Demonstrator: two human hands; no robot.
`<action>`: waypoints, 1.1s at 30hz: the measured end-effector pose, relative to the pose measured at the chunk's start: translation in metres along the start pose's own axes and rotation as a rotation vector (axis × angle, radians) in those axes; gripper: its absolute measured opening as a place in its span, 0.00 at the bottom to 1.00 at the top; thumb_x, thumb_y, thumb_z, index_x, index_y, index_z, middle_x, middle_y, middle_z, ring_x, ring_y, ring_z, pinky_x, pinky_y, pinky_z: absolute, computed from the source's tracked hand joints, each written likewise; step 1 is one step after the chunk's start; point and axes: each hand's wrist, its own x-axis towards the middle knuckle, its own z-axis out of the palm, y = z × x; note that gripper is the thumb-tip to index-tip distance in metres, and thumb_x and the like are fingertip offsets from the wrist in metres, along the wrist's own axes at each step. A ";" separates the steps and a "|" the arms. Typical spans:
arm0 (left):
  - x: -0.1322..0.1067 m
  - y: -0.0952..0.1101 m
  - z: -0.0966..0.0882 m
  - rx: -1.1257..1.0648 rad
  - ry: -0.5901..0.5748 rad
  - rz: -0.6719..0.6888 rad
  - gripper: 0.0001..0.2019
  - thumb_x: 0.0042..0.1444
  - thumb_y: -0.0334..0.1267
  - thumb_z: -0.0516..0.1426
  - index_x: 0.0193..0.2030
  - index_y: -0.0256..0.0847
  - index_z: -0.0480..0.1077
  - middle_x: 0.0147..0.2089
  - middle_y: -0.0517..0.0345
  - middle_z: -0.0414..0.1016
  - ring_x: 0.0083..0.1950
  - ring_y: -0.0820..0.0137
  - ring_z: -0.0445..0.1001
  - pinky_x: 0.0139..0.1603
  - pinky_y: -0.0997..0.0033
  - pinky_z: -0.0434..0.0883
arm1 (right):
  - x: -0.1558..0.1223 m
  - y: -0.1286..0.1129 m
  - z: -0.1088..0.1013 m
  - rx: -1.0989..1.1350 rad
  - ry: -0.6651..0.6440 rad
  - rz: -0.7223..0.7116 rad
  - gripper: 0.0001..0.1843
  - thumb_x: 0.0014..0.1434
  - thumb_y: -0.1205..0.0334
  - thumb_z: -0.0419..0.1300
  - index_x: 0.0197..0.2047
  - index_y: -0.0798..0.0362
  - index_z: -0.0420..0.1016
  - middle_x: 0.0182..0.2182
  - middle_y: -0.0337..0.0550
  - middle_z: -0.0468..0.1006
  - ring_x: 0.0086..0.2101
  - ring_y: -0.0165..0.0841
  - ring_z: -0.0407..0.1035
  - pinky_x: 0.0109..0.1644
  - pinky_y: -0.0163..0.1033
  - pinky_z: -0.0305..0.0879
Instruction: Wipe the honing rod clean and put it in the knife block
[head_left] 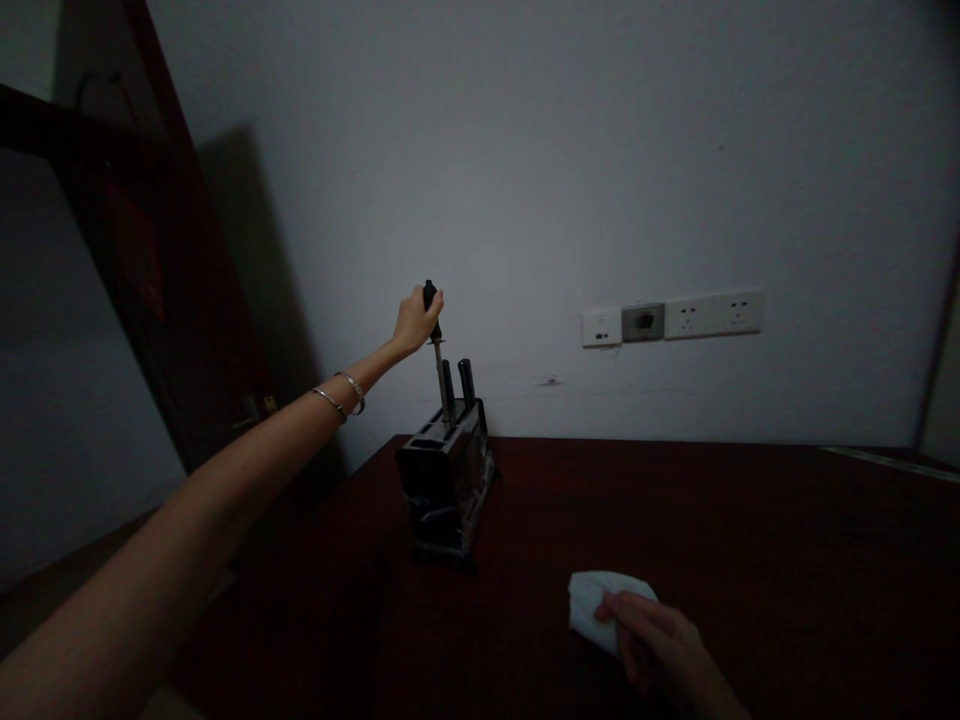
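Observation:
My left hand [417,318] is wrapped round the black handle of a sharpening steel [441,375], a narrow metal rod with a small guard. The steel stands nearly upright, its lower end in the top of a dark knife block [435,500]. Two more black handles [466,380] rise from the block just right of the rod. Low in the picture, my right hand [660,640] pinches a folded white cloth or tissue [611,582] between thumb and fingers. It is held at the table's near side, apart from the block.
The dark red-brown table [675,510] reaches back to a pale wall [525,180]. On the wall is a row of sockets and switch plates [701,317]. A dark door frame [187,200] stands at the left, beyond the table's edge. The light is dim.

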 end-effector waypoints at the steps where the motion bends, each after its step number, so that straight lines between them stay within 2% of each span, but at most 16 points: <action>1: -0.003 0.000 0.000 -0.001 -0.008 -0.006 0.10 0.56 0.44 0.49 0.29 0.41 0.60 0.22 0.59 0.62 0.25 0.71 0.62 0.26 0.71 0.55 | 0.000 0.000 0.000 0.002 0.000 -0.004 0.30 0.39 0.34 0.54 0.24 0.57 0.71 0.09 0.37 0.64 0.12 0.26 0.57 0.17 0.31 0.47; 12: -0.035 -0.003 -0.002 -0.064 -0.097 -0.029 0.10 0.57 0.43 0.47 0.27 0.42 0.56 0.20 0.64 0.58 0.22 0.74 0.58 0.24 0.73 0.53 | -0.002 -0.002 0.000 -0.003 -0.006 0.009 0.30 0.39 0.35 0.55 0.24 0.57 0.70 0.08 0.37 0.64 0.11 0.25 0.56 0.17 0.31 0.44; 22: -0.056 -0.009 -0.003 -0.086 -0.276 0.041 0.11 0.58 0.45 0.45 0.29 0.41 0.57 0.21 0.64 0.58 0.23 0.74 0.58 0.25 0.73 0.54 | -0.002 -0.001 0.000 0.017 -0.012 0.019 0.31 0.39 0.34 0.55 0.25 0.58 0.71 0.08 0.37 0.64 0.11 0.25 0.55 0.16 0.30 0.46; 29: -0.060 -0.007 -0.016 -0.118 -0.422 0.092 0.13 0.58 0.45 0.43 0.29 0.39 0.58 0.24 0.63 0.61 0.27 0.73 0.60 0.29 0.73 0.57 | -0.005 -0.007 0.003 0.035 -0.010 0.040 0.33 0.37 0.31 0.53 0.24 0.57 0.71 0.08 0.36 0.63 0.10 0.24 0.54 0.16 0.30 0.44; 33: -0.063 -0.003 -0.024 -0.150 -0.466 0.058 0.13 0.58 0.44 0.43 0.27 0.39 0.57 0.22 0.63 0.60 0.26 0.73 0.59 0.27 0.73 0.56 | -0.003 -0.001 0.002 0.066 -0.014 0.045 0.32 0.37 0.32 0.54 0.24 0.57 0.71 0.08 0.36 0.64 0.11 0.24 0.55 0.16 0.29 0.44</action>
